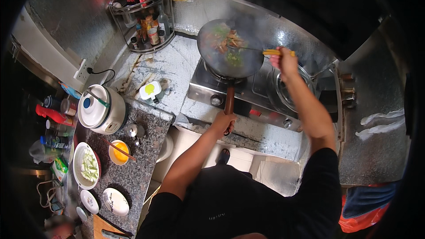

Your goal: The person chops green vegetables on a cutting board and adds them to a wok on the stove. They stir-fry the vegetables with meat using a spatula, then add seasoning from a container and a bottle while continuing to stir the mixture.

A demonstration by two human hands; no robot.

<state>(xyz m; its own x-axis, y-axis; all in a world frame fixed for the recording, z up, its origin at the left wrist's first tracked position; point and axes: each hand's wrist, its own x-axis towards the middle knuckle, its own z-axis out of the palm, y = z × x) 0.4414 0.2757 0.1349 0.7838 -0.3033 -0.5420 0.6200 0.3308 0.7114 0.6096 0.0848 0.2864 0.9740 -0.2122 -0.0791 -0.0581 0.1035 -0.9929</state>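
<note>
Two bare hands are at work over a gas stove (248,93) set against a foil-lined wall. Left hand (222,121) is clenched around the brown wooden handle (229,99) of a dark wok (230,48), which sits on the left burner, tilted slightly toward the person. Right hand (285,62) is raised beside the wok's right rim and grasps the yellow handle of a spatula (274,53); its thin metal shaft reaches left into the pan. Contents of the wok: mixed food (226,42) in green and reddish-brown pieces, gathered in the upper left of the pan, with faint steam above it. A second metal pot (287,88) rests on the right burner, below the right forearm.

Adjacent surfaces: a speckled granite counter (133,172) lies to the person's left. On it stand a white rice cooker (99,110) with a blue knob, a small bowl of beaten egg (118,152) with chopsticks laid across it, a plate of pale green sliced vegetable (87,166), and two small patterned dishes (116,201) nearer the lower edge. A round white-and-yellow lid or container (150,90) sits on the lighter counter between cooker and stove. A corner wire rack (146,17) holds bottles and jars of condiments behind the wok. More bottles (55,115) crowd the far left shelf; detail there is too dark to tell.
</note>
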